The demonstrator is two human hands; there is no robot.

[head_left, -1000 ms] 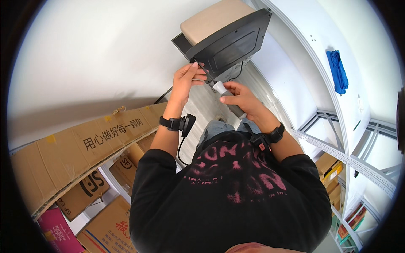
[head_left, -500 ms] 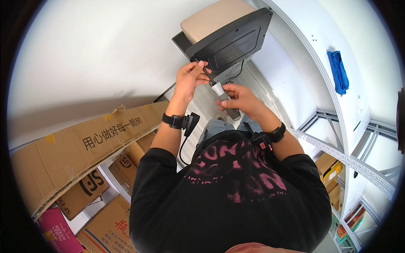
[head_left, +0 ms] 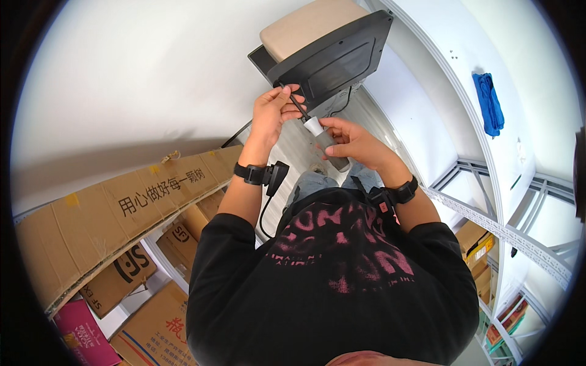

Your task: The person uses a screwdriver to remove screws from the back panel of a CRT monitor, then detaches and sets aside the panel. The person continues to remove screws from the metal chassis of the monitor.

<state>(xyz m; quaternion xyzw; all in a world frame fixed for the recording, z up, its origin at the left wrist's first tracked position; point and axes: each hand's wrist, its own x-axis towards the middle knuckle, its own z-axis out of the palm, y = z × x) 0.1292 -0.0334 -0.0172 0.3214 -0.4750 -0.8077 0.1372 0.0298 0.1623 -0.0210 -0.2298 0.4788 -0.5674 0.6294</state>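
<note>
Shifted slightly rightward since moments earlier, the right hand (head_left: 355,141) grasps a screwdriver (head_left: 313,125) by its grey handle (head_left: 339,163), likely the surest hold on a stiff, light tool; the left hand (head_left: 268,116) pinches the shaft (head_left: 300,109) beside a black panel (head_left: 342,64).

Gap between bare left hand (head_left: 271,113) and bare right hand (head_left: 354,143): crossed by grey-handled, dark-shafted hand tool (head_left: 325,138). Beyond left hand: obstructed by flat dark-grey panel (head_left: 348,64). Right of right hand: open.
</note>
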